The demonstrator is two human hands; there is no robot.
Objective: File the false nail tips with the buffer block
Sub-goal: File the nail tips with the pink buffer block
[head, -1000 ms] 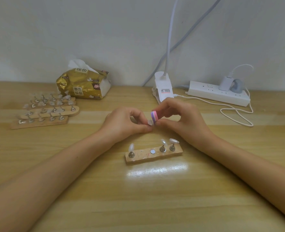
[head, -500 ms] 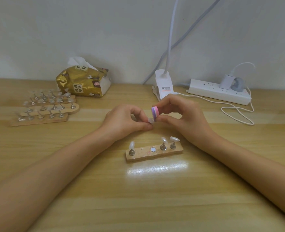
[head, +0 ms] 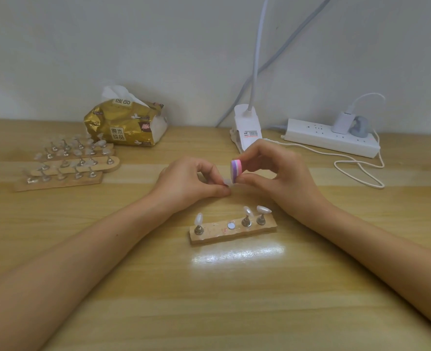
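Note:
My right hand point(head: 277, 173) pinches a small pink, purple and white buffer block point(head: 236, 171) between thumb and fingers. Its white face touches a pale false nail tip point(head: 226, 183) that my left hand point(head: 191, 182) pinches at the fingertips, just above the table. In front of both hands lies a wooden holder strip point(head: 233, 231) with three nail tips on metal stands and one bare magnet spot.
Several wooden strips with nail tips point(head: 67, 163) lie at the left. A gold tissue pack point(head: 126, 126) sits behind them. A white lamp clamp point(head: 246, 129) stands behind my hands, and a power strip point(head: 330, 138) with a looping cable lies at the right.
Both hands stay together with the block against the tip; the block has shifted slightly over the nail tip. The holder strip has not moved.

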